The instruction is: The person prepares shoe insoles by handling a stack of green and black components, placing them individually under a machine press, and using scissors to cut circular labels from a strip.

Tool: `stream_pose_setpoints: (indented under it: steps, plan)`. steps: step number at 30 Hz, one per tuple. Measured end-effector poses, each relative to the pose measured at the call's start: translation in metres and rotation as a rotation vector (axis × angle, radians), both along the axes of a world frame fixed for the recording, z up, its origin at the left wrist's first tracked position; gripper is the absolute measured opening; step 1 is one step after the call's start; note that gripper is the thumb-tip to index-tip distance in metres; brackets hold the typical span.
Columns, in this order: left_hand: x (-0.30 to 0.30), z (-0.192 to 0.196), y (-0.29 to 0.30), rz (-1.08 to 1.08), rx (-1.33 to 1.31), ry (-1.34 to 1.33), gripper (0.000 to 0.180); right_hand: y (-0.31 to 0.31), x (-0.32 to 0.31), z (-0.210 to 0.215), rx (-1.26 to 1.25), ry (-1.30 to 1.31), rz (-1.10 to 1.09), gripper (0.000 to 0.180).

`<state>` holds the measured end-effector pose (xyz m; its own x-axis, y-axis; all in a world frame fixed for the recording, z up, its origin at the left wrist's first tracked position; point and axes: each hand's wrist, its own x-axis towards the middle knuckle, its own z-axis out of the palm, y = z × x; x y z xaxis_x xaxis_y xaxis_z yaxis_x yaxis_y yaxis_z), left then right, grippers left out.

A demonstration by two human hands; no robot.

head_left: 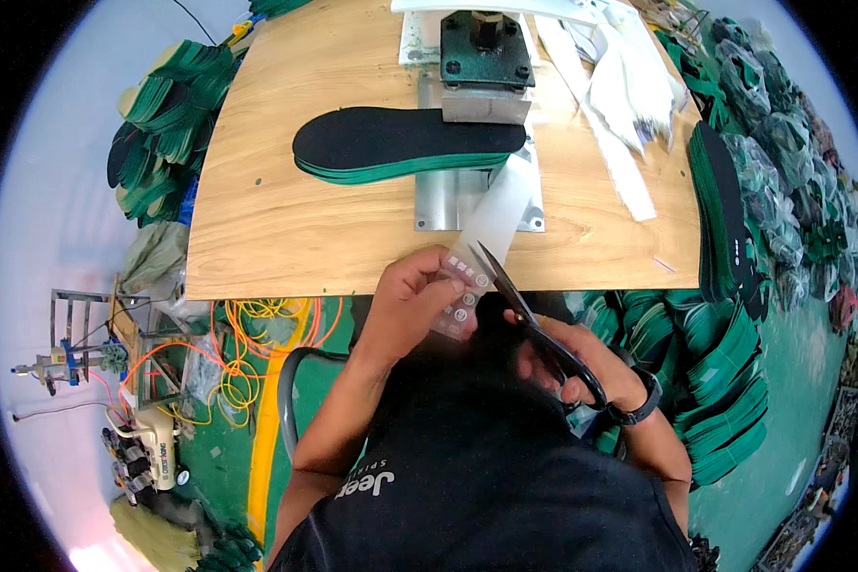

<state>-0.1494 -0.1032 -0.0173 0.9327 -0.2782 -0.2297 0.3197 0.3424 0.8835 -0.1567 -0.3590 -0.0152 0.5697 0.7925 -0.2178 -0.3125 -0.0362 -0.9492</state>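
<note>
Head view shows our left hand (412,297) pinching the printed lower end of a pale, see-through strip (498,217), which hangs over the counter (305,238) edge nearest us and slants up toward a stack of insoles (400,141). Our right hand (582,355) is closed around the black-handled scissors (549,341), their tips over the strip; we can't tell whether the blades straddle it. The step looks like snipping a printed piece free. We'd do well to hold the strip taut and flat, line the blades square across the gap between prints, keep our left fingertips clear of the cutting line, and close in one smooth stroke, since thin film could fold or skew.
</note>
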Motion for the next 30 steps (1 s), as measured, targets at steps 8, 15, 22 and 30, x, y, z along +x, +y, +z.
stream_pose_setpoints:
  steps: [8, 15, 22, 30]
  plan:
    - [0.002, -0.008, -0.006, 0.042, 0.045, -0.131, 0.016, -0.004, 0.004, -0.006, -0.073, -0.078, 0.022, 0.109]
    - [0.000, 0.011, -0.002, -0.006, 0.278, -0.054, 0.020, -0.011, 0.015, -0.004, -0.123, -0.234, 0.062, 0.109]
    - [0.003, 0.010, -0.011, -0.017, 0.254, 0.019, 0.021, -0.018, 0.016, -0.004, -0.148, -0.216, 0.078, 0.109]
    - [-0.002, 0.006, -0.018, -0.022, 0.291, 0.007, 0.019, -0.019, 0.013, -0.010, -0.112, -0.246, 0.072, 0.109]
